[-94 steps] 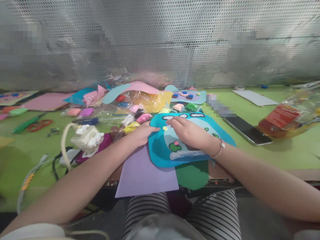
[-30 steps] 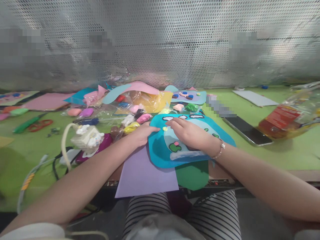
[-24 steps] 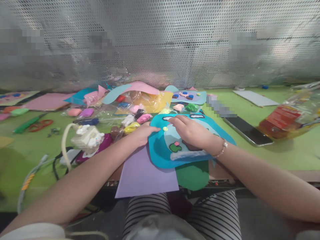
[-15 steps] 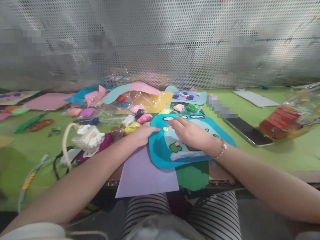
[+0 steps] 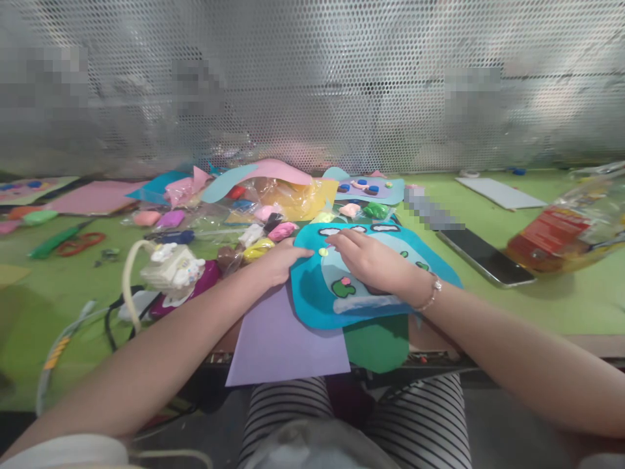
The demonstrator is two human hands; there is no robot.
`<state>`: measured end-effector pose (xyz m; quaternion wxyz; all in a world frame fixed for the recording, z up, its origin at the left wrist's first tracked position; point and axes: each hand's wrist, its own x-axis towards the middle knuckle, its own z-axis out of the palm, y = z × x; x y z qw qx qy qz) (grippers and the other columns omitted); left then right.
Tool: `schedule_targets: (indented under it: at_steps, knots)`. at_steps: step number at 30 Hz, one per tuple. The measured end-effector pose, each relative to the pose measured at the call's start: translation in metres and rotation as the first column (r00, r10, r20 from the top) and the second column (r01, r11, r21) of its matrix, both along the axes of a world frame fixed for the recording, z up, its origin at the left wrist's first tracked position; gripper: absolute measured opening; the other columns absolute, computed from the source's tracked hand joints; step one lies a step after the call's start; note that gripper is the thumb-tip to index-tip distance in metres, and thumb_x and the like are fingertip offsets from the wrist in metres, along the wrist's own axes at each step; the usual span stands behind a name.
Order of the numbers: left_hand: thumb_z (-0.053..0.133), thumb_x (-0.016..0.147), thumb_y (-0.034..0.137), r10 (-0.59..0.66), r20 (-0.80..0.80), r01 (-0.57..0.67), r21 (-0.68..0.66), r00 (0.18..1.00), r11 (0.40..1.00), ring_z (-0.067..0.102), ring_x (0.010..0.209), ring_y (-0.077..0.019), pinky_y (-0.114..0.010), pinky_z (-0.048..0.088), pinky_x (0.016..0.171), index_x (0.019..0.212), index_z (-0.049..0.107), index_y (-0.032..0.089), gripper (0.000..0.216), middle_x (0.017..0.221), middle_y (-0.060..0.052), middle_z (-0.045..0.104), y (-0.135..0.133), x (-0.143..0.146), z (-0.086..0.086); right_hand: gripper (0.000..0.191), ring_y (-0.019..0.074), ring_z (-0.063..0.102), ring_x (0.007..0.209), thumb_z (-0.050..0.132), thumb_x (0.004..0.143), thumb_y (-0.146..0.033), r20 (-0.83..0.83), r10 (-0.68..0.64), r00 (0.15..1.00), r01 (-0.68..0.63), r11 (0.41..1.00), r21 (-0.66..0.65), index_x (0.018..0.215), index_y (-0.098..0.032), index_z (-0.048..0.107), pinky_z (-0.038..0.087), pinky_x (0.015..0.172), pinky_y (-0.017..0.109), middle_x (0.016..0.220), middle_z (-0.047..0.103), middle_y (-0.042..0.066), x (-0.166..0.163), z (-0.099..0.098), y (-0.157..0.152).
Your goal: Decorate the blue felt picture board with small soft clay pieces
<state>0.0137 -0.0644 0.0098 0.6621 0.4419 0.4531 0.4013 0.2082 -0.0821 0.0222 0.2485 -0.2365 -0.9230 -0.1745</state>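
Observation:
A blue foam sheet (image 5: 312,296) with clay shapes on it lies before me, over a purple sheet (image 5: 278,342) and a green one (image 5: 378,342). My left hand (image 5: 278,260) rests flat on the blue sheet's left edge. My right hand (image 5: 371,260) lies on the sheet, its fingertips next to a small yellow clay dot (image 5: 321,251). A green and pink clay piece (image 5: 343,286) sits just below that hand. White cloud shapes (image 5: 332,230) line the sheet's far edge.
Clay lumps in plastic wrap (image 5: 266,221) and foam sheets (image 5: 97,197) crowd the green table (image 5: 561,296). Red scissors (image 5: 78,242) lie far left, a white plush item (image 5: 170,267) near left. A phone (image 5: 481,254) and a plastic bag (image 5: 566,228) lie right. A perforated metal screen (image 5: 312,85) stands behind.
My right hand lifted and shifted slightly near the yellow dot, then settled back. My left hand has stayed in place.

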Motion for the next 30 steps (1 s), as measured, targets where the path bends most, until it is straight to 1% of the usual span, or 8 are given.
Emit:
schedule_targets:
  at_steps: [4,9,14,18,20,25,30]
  knots:
    - [0.066,0.060,0.005,-0.003,0.019,0.003,-0.003,1.000,1.000,0.063,0.063,-0.0161,-0.032,0.050,0.068,0.080,0.065,0.013,0.022,0.076,-0.006,0.069,-0.0003,0.0000,0.0000,0.031,0.0226,0.054,0.095,0.027,0.089,-0.004,-0.007,-0.035,0.999,0.035,0.999,-0.011,0.115,-0.006,0.044,0.051,0.078,0.039,0.102,0.056,0.015,0.0002,0.0007,0.0001]
    - [0.067,0.059,0.004,0.005,0.009,-0.005,-0.001,1.000,1.000,0.062,0.061,-0.0158,-0.032,0.050,0.068,0.080,0.065,0.014,0.023,0.074,-0.006,0.069,-0.0010,-0.0001,-0.0003,0.032,0.0244,0.051,0.103,0.029,0.088,-0.003,0.006,0.018,1.000,-0.019,1.000,0.006,0.116,-0.007,0.044,0.050,0.079,0.040,0.107,0.054,0.017,0.0003,0.0001,0.0005]
    - [0.067,0.059,0.005,0.002,0.028,-0.002,-0.006,1.000,1.000,0.064,0.065,-0.0170,-0.031,0.050,0.069,0.079,0.066,0.013,0.021,0.076,-0.006,0.070,-0.0005,-0.0001,-0.0008,0.032,0.0225,0.054,0.097,0.028,0.089,-0.004,-0.013,-0.029,0.999,0.029,0.999,-0.027,0.117,-0.007,0.044,0.051,0.079,0.040,0.103,0.056,0.015,0.0008,-0.0006,0.0014]
    - [0.067,0.060,0.004,0.004,0.014,-0.004,-0.005,1.000,1.000,0.064,0.064,-0.0168,-0.032,0.051,0.068,0.082,0.065,0.013,0.024,0.077,-0.006,0.070,0.0001,-0.0004,-0.0007,0.032,0.0234,0.052,0.102,0.028,0.089,-0.004,-0.005,0.009,1.000,-0.009,1.000,-0.017,0.117,-0.008,0.044,0.051,0.079,0.040,0.106,0.055,0.016,0.0005,-0.0004,0.0007]
    - [0.067,0.060,0.005,-0.008,0.018,0.008,-0.009,1.000,1.000,0.064,0.065,-0.0175,-0.033,0.051,0.069,0.084,0.065,0.013,0.025,0.078,-0.007,0.070,0.0002,-0.0004,-0.0004,0.032,0.0235,0.052,0.101,0.028,0.089,-0.004,-0.009,0.010,1.000,-0.010,1.000,-0.017,0.117,-0.008,0.044,0.051,0.080,0.040,0.106,0.055,0.016,0.0011,-0.0004,0.0012]
    - [0.067,0.061,0.005,-0.003,0.033,0.003,0.007,0.999,1.000,0.064,0.071,-0.0181,-0.035,0.050,0.075,0.088,0.064,0.013,0.028,0.083,-0.008,0.069,-0.0002,-0.0003,-0.0009,0.033,0.0236,0.054,0.097,0.033,0.089,-0.006,-0.017,-0.060,0.998,0.060,0.998,-0.026,0.120,-0.007,0.043,0.050,0.081,0.040,0.107,0.055,0.015,0.0050,0.0005,0.0028]
    - [0.070,0.061,0.008,0.010,0.004,-0.010,0.058,1.000,0.998,0.064,0.075,-0.0183,-0.035,0.049,0.078,0.090,0.065,0.014,0.030,0.089,-0.007,0.069,-0.0009,-0.0001,-0.0024,0.031,0.0229,0.054,0.096,0.033,0.088,-0.005,-0.049,-0.037,0.998,0.035,0.999,-0.037,0.116,-0.008,0.045,0.050,0.081,0.038,0.104,0.056,0.014,0.0046,0.0036,-0.0006]
